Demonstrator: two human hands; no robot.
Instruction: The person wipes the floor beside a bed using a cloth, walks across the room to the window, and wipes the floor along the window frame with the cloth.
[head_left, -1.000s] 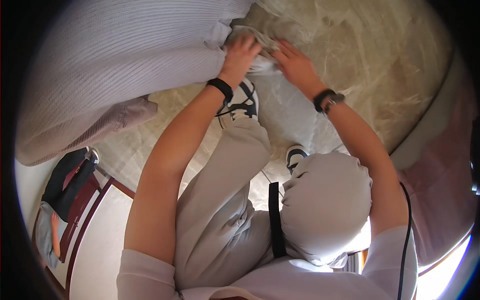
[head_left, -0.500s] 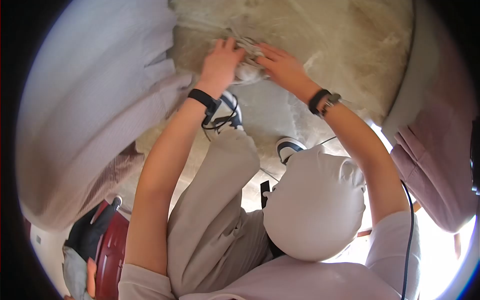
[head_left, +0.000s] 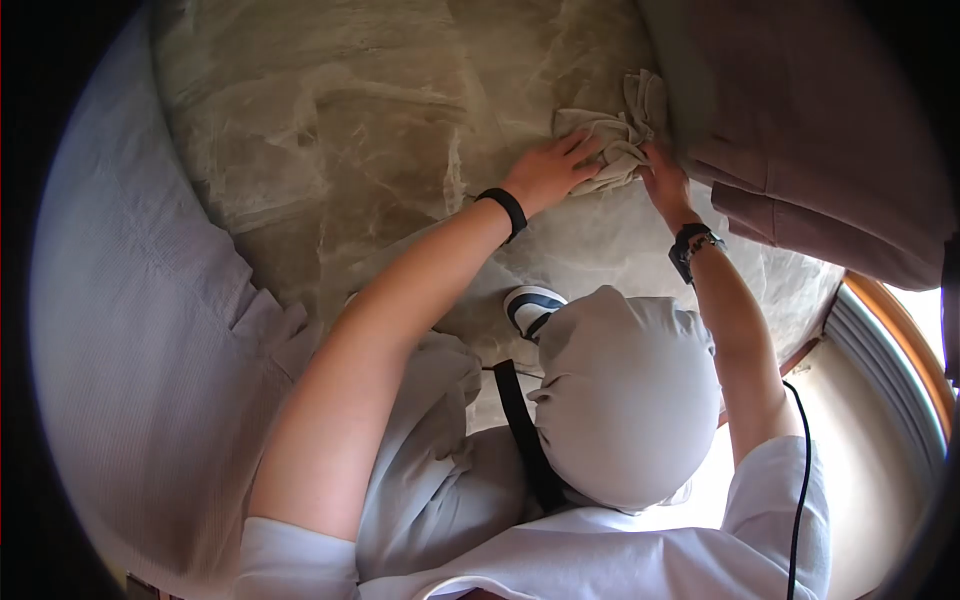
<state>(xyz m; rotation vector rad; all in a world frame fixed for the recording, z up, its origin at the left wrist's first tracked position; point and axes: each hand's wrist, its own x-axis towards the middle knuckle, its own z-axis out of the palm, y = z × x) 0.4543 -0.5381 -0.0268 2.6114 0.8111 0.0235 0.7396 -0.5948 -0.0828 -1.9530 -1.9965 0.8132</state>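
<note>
A crumpled grey-beige cloth lies bunched on the marbled floor, beside the hanging fabric at the right. My left hand grips its left side, the fingers curled over the folds. At its lower right edge my right hand is closed on the fabric. Part of the cloth between the hands rises in loose folds. I wear a black band on the left wrist and a dark watch-like device on the right.
Marbled floor spreads ahead and to the left. Pale ribbed upholstery stands on the left, darker mauve upholstery on the right. My bent knee and a shoe are below. A black cable hangs by my right arm.
Both hands and the cloth have moved right, up against the right-hand upholstery. The view has turned right, so the red object at lower left is out of sight.
</note>
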